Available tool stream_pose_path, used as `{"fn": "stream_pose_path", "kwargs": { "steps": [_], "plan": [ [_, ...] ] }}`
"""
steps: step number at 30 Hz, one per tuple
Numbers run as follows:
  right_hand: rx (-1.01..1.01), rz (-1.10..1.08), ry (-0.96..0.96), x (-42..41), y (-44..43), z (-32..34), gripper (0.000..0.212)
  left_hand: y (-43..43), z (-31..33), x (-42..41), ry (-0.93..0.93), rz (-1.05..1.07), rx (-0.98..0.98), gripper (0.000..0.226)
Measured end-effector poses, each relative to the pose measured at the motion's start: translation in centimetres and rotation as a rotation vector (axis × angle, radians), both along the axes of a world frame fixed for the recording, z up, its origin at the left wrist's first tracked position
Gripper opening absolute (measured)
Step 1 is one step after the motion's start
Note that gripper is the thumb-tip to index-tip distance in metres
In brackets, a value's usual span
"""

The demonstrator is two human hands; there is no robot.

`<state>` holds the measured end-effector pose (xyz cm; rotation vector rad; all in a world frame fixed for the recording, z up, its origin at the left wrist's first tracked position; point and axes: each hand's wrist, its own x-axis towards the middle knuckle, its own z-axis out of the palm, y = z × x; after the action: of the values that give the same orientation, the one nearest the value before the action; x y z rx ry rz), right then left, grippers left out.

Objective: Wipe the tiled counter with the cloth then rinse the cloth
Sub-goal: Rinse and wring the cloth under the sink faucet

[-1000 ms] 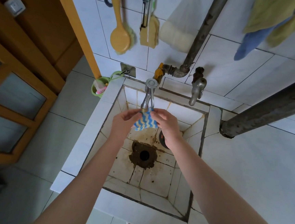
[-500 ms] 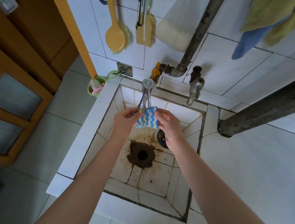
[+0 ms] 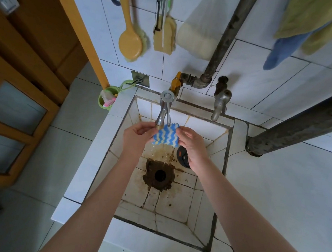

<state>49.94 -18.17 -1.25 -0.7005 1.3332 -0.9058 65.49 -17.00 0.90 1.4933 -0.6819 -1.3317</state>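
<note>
Rinse stage. Left grip [image 3: 138, 137] and right grip [image 3: 191, 146] each pinch one edge of the cloth [image 3: 166, 136], spread between them, directly under the tap [image 3: 164, 109]. Bench wiping presumably done. Wringing likely remains.

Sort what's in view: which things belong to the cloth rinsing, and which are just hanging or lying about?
In the job: striped cloth, held spread by left hand and right hand; chrome tap above it; tiled sink below.
Lying about: yellow brush, sponge scrubber, plastic bag and towels, all hanging; green cup; old tap; black plug in the sink.
</note>
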Motion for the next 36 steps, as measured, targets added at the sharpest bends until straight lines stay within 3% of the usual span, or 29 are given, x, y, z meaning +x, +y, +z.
{"fn": "stream_pose_path", "kwargs": {
  "steps": [16, 21, 23, 30, 36],
  "plan": [
    [0.039, 0.003, -0.055, 0.6, -0.1, 0.4, 0.009, 0.3, -0.6, 0.3, 0.0, -0.037, -0.027, 0.021],
    [0.029, 0.052, -0.013, 2.1, -0.5, 0.5, 0.023, 0.5, -1.1, 1.3, -0.248, -0.177, 0.033, 0.029],
    [0.016, 0.077, 0.014, 2.7, -0.5, 0.7, 0.025, 0.7, -1.0, 1.6, -0.259, -0.19, 0.04, 0.029],
    [0.002, 0.148, 0.062, 3.7, -0.5, 0.6, 0.017, 1.5, -0.5, 2.3, -0.317, -0.139, -0.026, 0.008],
    [0.024, 0.3, 0.094, 3.9, -0.6, 0.3, 0.028, 1.7, -0.3, 2.6, -0.229, -0.037, -0.011, 0.018]
  ]
}}
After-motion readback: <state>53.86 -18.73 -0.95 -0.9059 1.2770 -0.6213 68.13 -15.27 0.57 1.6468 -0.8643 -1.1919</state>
